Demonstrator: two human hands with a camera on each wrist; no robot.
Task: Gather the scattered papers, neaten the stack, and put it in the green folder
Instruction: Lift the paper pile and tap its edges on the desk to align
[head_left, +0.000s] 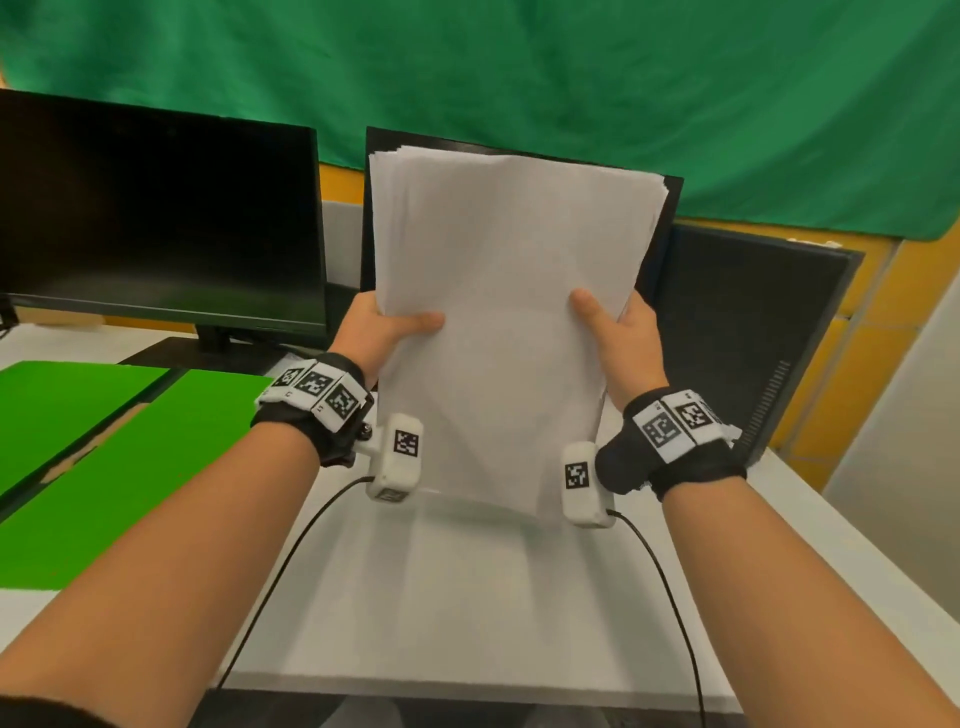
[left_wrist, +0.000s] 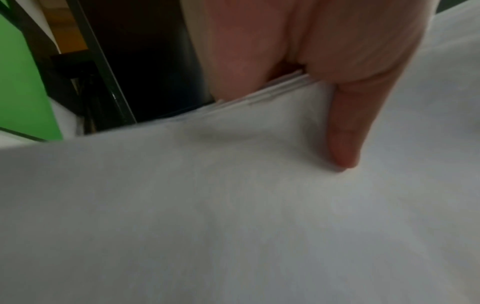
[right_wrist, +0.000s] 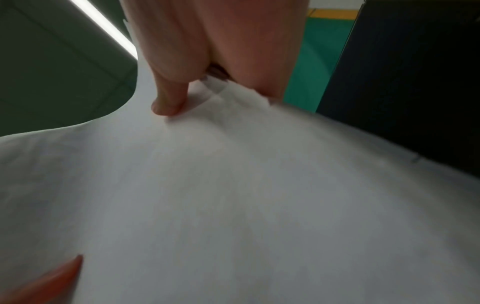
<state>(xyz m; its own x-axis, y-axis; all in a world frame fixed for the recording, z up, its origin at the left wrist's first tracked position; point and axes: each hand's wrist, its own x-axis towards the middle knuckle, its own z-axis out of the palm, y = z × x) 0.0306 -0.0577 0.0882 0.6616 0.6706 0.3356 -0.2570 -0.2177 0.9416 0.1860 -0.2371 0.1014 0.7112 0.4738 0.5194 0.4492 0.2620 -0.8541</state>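
A stack of white papers (head_left: 498, 312) stands upright above the white desk, its lower edge close to the desk top. My left hand (head_left: 382, 325) grips its left edge, thumb on the front sheet and fingers hidden behind. My right hand (head_left: 621, 325) grips the right edge the same way. The top edges of the sheets are slightly uneven. In the left wrist view my left thumb (left_wrist: 345, 139) presses the paper stack (left_wrist: 233, 205); in the right wrist view my right thumb (right_wrist: 168, 102) presses the paper (right_wrist: 259, 195). The green folder (head_left: 104, 457) lies open flat on the desk at the left.
A dark monitor (head_left: 156, 208) stands at the back left on its base. A black board (head_left: 660, 228) stands behind the papers, and a dark panel (head_left: 753, 332) at the right. The white desk (head_left: 441, 597) ends at the front and right edges. Green cloth hangs behind.
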